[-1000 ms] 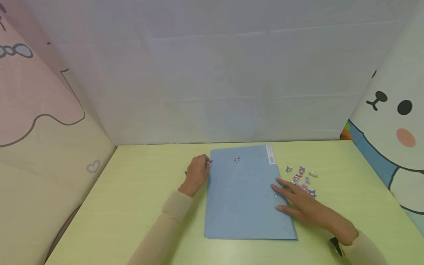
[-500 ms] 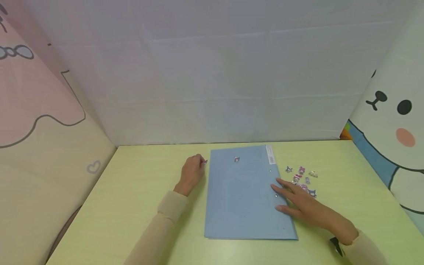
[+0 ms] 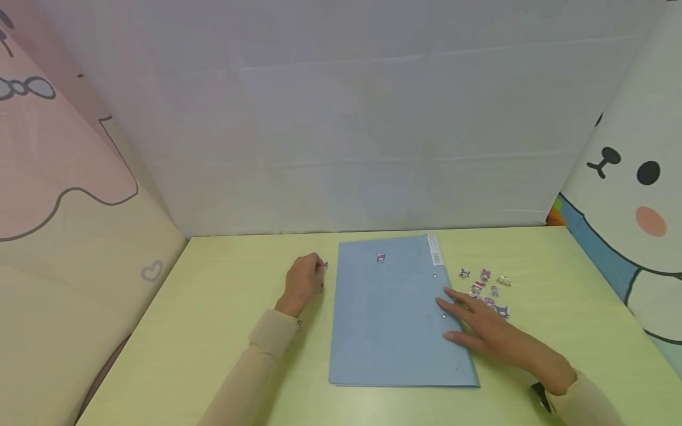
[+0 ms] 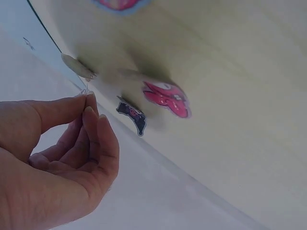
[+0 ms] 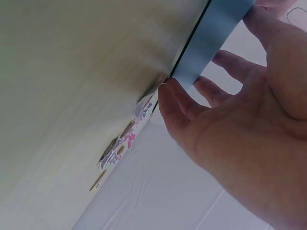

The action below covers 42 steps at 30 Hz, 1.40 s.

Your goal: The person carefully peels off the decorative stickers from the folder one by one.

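Observation:
A blue folder (image 3: pixel 394 319) lies on the table with one small cartoon sticker (image 3: pixel 380 258) near its top. Just left of the folder, my left hand (image 3: pixel 305 279) pinches a small sticker (image 3: pixel 325 266) between thumb and fingertips. The left wrist view shows only a thin clear edge of it. Beside that hand a pink sticker (image 4: pixel 168 98) and a dark sticker (image 4: pixel 132 116) lie on the table. My right hand (image 3: pixel 490 328) rests on the folder's right edge, fingers spread. In the right wrist view its fingertips touch the folder's edge (image 5: pixel 206 45).
Several loose stickers (image 3: pixel 485 274) are grouped right of the folder, some partly behind the right hand. A white barcode label (image 3: pixel 435 249) sits at the folder's top right. A pale wall (image 3: pixel 341 148) closes off the back of the yellow table (image 3: pixel 224 284).
My left hand has drawn back leftward from the folder's left edge, holding the small sticker. Stickers beneath that arm have come into view. My right hand stays in place.

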Tool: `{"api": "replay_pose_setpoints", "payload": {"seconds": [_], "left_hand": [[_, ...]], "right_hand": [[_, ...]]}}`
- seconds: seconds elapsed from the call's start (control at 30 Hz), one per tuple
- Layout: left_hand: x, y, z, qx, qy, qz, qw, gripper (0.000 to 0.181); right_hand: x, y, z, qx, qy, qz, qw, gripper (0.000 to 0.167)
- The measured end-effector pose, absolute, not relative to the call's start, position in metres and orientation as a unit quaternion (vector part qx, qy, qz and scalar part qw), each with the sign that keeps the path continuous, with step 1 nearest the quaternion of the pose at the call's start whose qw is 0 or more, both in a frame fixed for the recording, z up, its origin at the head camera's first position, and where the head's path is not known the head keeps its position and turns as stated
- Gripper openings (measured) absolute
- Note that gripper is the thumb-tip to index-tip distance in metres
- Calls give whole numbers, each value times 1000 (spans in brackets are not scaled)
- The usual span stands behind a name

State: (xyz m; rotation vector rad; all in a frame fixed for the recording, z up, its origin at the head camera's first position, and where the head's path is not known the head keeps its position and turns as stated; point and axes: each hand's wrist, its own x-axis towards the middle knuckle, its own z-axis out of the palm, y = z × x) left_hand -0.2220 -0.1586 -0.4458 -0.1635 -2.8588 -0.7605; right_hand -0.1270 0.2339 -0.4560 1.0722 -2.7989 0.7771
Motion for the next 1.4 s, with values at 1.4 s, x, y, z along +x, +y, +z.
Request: {"api": "replay_pose_setpoints", "payload": {"seconds": [1.4], "left_hand": [[-221, -158, -454, -51, -972, -201, 110, 6]], "right_hand": [[-126, 232, -452, 337, -906, 257, 7, 60]]}}
